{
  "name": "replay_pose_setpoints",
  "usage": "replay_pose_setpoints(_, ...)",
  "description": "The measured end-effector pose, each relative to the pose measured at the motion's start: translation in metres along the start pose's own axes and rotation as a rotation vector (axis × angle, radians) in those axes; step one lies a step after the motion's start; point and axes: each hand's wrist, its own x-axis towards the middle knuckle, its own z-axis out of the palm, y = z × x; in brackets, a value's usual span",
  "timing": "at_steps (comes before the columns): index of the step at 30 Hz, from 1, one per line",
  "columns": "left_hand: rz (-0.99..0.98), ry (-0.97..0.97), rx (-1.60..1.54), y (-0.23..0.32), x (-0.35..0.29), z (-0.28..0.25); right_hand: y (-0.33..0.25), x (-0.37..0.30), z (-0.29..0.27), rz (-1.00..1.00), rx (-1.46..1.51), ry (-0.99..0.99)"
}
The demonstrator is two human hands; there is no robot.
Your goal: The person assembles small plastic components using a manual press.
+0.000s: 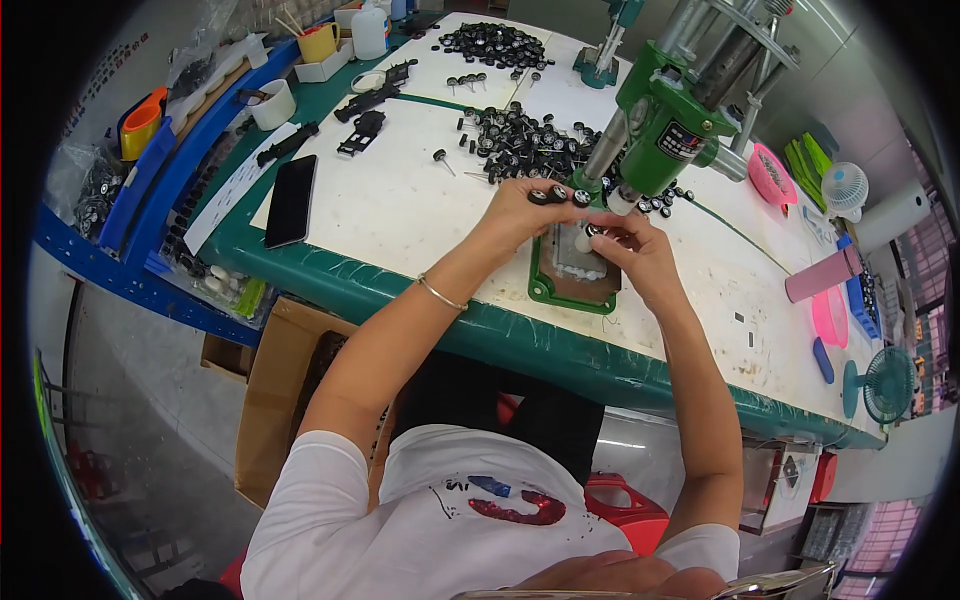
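Observation:
Both my hands are at the base of a green bench press [661, 145]. My left hand [512, 212] is closed, with several small black toy wheels [557, 194] with silvery hubs held along its fingers. Its fingertips reach under the press ram, close to my right hand. My right hand [640, 252] is closed in a pinch on another small black wheel [592, 230], just above the press's metal block [575, 262]. Part of this wheel is hidden by the fingers. Behind the hands lies a heap of black wheels [530, 140], some on thin metal axles.
Left of my arm lies a black phone [291, 200], with black toy chassis parts [362, 132] beyond it. Another wheel heap [492, 45] is at the back. A pink cylinder [823, 274], pink baskets [771, 175] and a small green fan [887, 385] are at the right.

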Motion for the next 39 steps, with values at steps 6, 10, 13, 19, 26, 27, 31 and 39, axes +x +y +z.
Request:
replay_pose_setpoints(6, 0.170, -0.003, 0.199, 0.001, -0.003, 0.003, -0.011, 0.000, 0.004, 0.081, -0.084, 0.030)
replay_pose_setpoints(10, 0.302, -0.076, 0.298, -0.008, 0.004, 0.009, -0.010, 0.000, -0.009, 0.153, 0.019, 0.017)
replay_pose_setpoints(13, 0.355, -0.095, 0.290, -0.004, 0.007, 0.017, -0.020, 0.008, -0.041, 0.082, 0.036, 0.201)
replay_pose_setpoints(19, 0.392, -0.146, 0.088, -0.013, 0.022, 0.030, -0.066, 0.065, -0.150, -0.129, 0.596, 0.306)
replay_pose_setpoints(26, 0.383, -0.135, 0.064, -0.011, 0.025, 0.030, -0.164, 0.152, -0.212, -0.222, 0.498, -0.023)
replay_pose_setpoints(27, 0.374, -0.133, 0.064, -0.011, 0.025, 0.029, -0.160, 0.165, -0.218, -0.202, 0.476, -0.108)
replay_pose_setpoints(31, 0.390, -0.123, 0.113, -0.011, 0.023, 0.026, -0.140, 0.167, -0.196, -0.423, 0.560, 0.072)
replay_pose_setpoints(39, 0.377, -0.117, 0.157, -0.009, 0.019, 0.023, -0.181, 0.099, -0.137, -0.554, 0.432, 0.547)
